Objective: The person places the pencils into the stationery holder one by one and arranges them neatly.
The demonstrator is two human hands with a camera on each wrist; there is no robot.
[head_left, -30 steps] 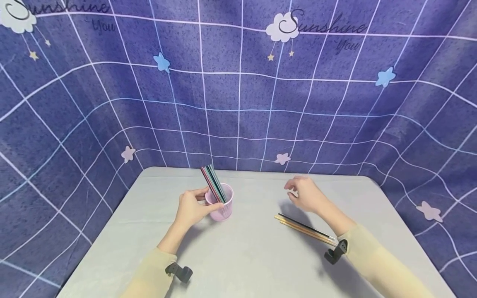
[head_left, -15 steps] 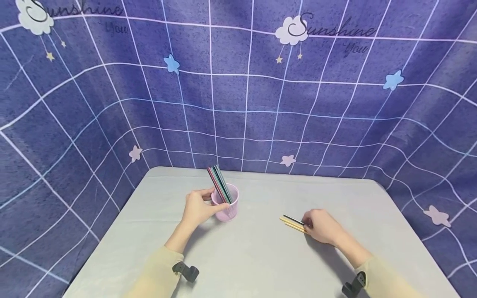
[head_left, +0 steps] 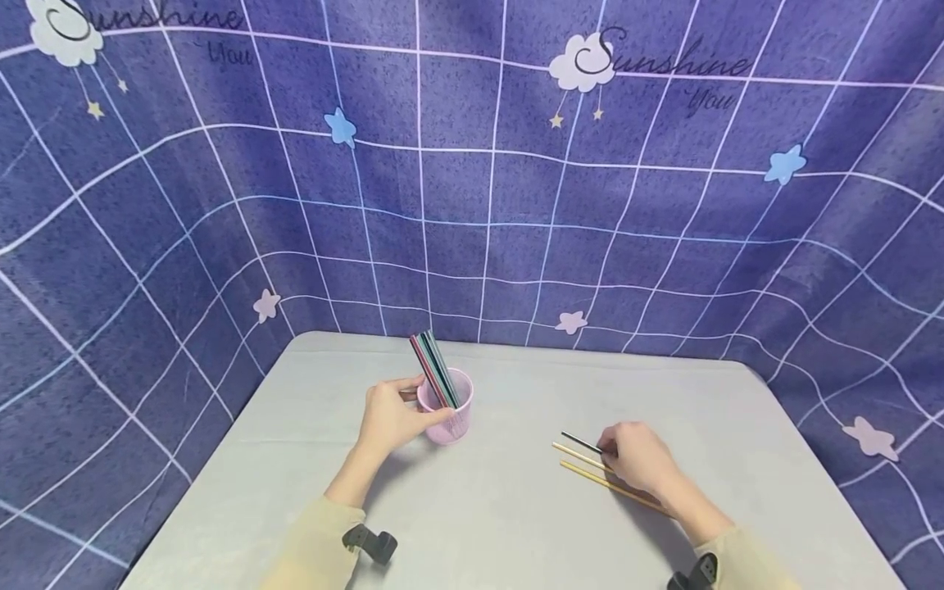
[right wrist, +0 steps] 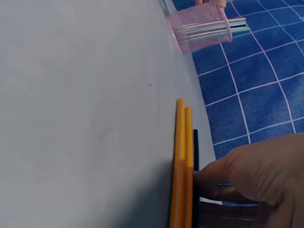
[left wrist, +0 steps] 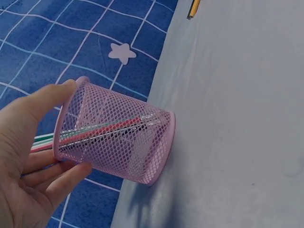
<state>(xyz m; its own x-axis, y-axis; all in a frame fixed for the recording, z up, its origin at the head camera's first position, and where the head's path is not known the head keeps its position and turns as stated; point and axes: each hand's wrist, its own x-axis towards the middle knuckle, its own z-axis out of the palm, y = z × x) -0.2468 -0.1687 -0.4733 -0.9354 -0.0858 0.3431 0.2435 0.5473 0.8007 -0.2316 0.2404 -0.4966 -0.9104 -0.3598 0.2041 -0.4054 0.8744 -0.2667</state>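
Note:
My left hand (head_left: 391,419) grips a pink mesh pen cup (head_left: 451,426) by its rim, thumb on one side and fingers on the other. Several coloured pencils (head_left: 435,369), red, green and dark, lean inside it; the left wrist view shows their lower ends through the mesh (left wrist: 118,137). To the right, my right hand (head_left: 640,459) pinches a black pencil (head_left: 578,441), its rear part hidden by the hand. Just beside it lie two yellow pencils (head_left: 601,478), roughly parallel to it. In the right wrist view my thumb (right wrist: 211,173) meets the black pencil (right wrist: 195,149).
A pale grey cloth covers the table (head_left: 501,508). Behind and at both sides hangs a purple-blue curtain (head_left: 457,188) with a grid, stars and clouds. Dark wrist cameras (head_left: 370,543) sit on both sleeves.
My right hand has come down from above the loose pencils and taken hold of the black one. The yellow pencils have spread apart. My left hand stays on the cup.

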